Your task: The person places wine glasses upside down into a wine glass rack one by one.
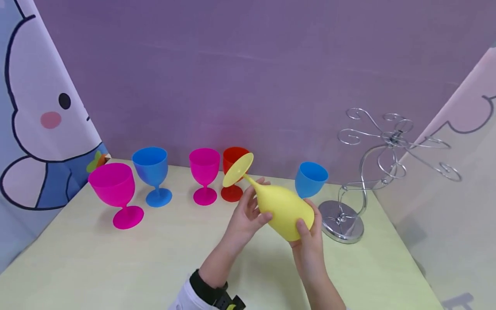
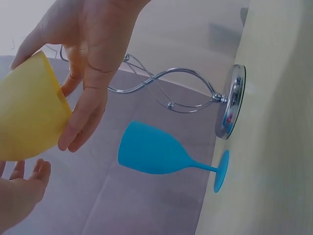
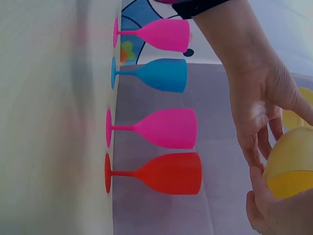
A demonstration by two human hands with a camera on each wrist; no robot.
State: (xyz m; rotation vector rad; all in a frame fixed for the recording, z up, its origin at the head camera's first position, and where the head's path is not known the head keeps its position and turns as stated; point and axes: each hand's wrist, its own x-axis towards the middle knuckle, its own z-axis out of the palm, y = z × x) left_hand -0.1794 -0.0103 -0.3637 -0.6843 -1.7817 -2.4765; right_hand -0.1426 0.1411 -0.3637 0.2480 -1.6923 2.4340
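Observation:
A yellow plastic goblet (image 1: 284, 211) is held up tilted, its round foot up to the left and its bowl slanting down to the right. My left hand (image 1: 245, 219) holds the bowl near the stem, thumb in front and fingers behind. Around the rim end, my right hand (image 1: 311, 243) grips with its thumb on the near side. The right wrist view shows the goblet's open mouth, with my right hand (image 3: 274, 208) at the rim. Behind my right hand stands a blue goblet (image 1: 310, 178), upright on the table; its stem is hidden in the head view.
On the left and middle of the table (image 1: 162, 258) stand two pink goblets (image 1: 112, 185), a blue goblet (image 1: 150, 165) and a red goblet (image 1: 231, 193). At right is a silver wire stand (image 1: 364, 172) with curled arms and a round base. A purple backdrop rises behind.

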